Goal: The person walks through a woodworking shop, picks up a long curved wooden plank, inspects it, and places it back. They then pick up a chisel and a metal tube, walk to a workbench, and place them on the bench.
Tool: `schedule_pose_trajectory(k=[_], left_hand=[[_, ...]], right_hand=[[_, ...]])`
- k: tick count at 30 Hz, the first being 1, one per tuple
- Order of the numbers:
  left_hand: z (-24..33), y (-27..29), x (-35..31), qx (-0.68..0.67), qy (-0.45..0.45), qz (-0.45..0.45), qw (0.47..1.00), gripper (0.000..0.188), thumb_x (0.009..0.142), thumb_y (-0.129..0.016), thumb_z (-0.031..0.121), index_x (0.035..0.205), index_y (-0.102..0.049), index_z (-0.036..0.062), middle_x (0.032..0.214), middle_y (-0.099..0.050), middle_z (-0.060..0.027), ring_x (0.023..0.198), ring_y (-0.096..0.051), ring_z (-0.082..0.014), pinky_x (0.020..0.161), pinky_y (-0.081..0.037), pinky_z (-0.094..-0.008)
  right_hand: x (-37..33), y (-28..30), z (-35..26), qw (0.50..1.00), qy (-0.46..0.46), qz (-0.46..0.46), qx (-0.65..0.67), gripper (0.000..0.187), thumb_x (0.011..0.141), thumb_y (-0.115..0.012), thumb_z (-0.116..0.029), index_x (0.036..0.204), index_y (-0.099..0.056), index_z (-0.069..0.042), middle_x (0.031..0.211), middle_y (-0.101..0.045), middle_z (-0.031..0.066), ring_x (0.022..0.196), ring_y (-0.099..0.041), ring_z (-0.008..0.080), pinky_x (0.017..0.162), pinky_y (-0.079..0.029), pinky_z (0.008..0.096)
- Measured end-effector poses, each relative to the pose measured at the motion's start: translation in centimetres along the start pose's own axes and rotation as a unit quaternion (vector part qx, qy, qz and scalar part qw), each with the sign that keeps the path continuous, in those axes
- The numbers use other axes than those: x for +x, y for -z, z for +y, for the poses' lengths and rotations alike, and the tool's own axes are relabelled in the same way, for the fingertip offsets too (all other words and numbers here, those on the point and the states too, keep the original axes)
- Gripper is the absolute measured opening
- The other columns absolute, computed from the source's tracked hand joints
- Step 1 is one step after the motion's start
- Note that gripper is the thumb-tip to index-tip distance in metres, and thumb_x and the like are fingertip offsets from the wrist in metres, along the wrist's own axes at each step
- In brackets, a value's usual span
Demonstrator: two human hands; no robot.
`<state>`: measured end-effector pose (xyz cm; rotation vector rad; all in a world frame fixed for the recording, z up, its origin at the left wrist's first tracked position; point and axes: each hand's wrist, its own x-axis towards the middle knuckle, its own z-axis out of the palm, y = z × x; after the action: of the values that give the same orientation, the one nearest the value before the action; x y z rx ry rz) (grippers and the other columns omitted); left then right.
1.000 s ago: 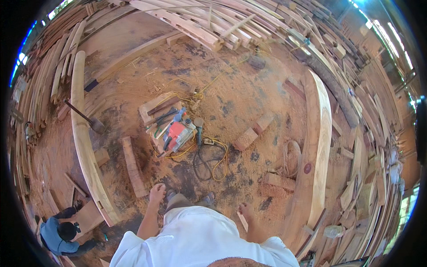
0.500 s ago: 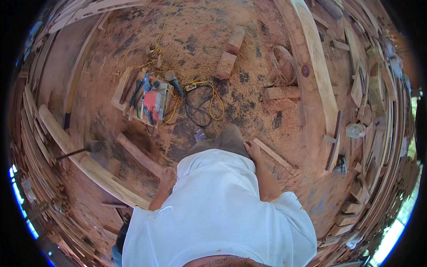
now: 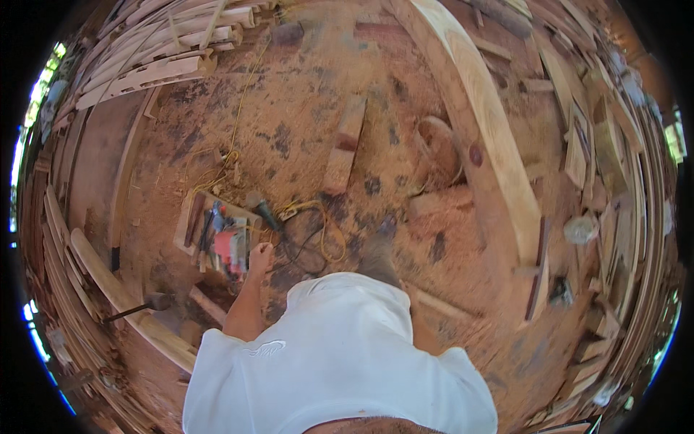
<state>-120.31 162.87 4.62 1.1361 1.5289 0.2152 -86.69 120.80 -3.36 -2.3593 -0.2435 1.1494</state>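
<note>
My left hand (image 3: pixel 262 257) is out in front of my left side, over the floor by a red power tool (image 3: pixel 230 249). Its fingers are blurred, and nothing clearly shows in them. Beside the red tool, on a wooden board (image 3: pixel 186 226), lie several blue and dark hand tools. A dark, long-bodied power tool (image 3: pixel 267 214) lies to their right, near a coiled yellow cord (image 3: pixel 334 242). My right arm (image 3: pixel 425 331) hangs down along my right thigh; the fingers of that hand are hidden. A thin wooden strip (image 3: pixel 444 307) lies on the floor near it.
A thick timber beam (image 3: pixel 486 137) runs along the right. Ahead lies a wooden block (image 3: pixel 345 148) among sawdust. A long curved pole (image 3: pixel 130 298) is at the left, and stacked planks (image 3: pixel 159 71) fill the far left. More lumber lines the right side.
My left hand has swung forward from beside my hip toward the red tool. My right hand has drawn back against my thigh. The view has shifted, showing more stacked planks at far left.
</note>
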Motion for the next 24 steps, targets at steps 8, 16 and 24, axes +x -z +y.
schedule_pose_trajectory(k=[8,16,24], left_hand=[[10.5,-18.9,2.4,0.096,-0.036,-0.085,0.991,0.035,0.093,-0.065,0.032,0.113,-0.071,0.0033,0.087,-0.071,-0.0068,0.077,-0.067,-0.0158,0.066,-0.053,-0.0329],[20.7,-26.6,10.2,0.132,-0.067,-0.073,0.986,0.034,0.089,-0.067,0.032,0.105,-0.074,0.0024,0.09,-0.074,-0.0101,0.085,-0.071,-0.0201,0.076,-0.054,-0.0364],[26.5,-31.8,20.5,0.015,0.067,0.025,0.997,0.029,0.093,-0.063,0.029,0.098,-0.069,0.0015,0.073,-0.066,-0.0043,0.063,-0.062,-0.0142,0.053,-0.048,-0.0322]], right_hand=[[12.2,20.6,-7.5,0.962,-0.079,0.037,0.26,0.032,0.099,-0.063,-0.025,0.121,-0.067,-0.001,0.084,-0.068,0.009,0.069,-0.065,0.0159,0.06,-0.053,0.0301],[30.1,32.6,-14.1,0.958,-0.017,0.067,0.28,0.037,0.103,-0.056,-0.028,0.13,-0.053,-0.003,0.085,-0.067,0.0107,0.071,-0.067,0.0215,0.06,-0.056,0.0356],[41.4,31.2,-34.5,0.974,0.173,-0.061,-0.135,0.039,0.093,-0.067,-0.034,0.113,-0.071,-0.001,0.094,-0.074,0.0207,0.077,-0.072,0.0271,0.073,-0.057,0.0403]])
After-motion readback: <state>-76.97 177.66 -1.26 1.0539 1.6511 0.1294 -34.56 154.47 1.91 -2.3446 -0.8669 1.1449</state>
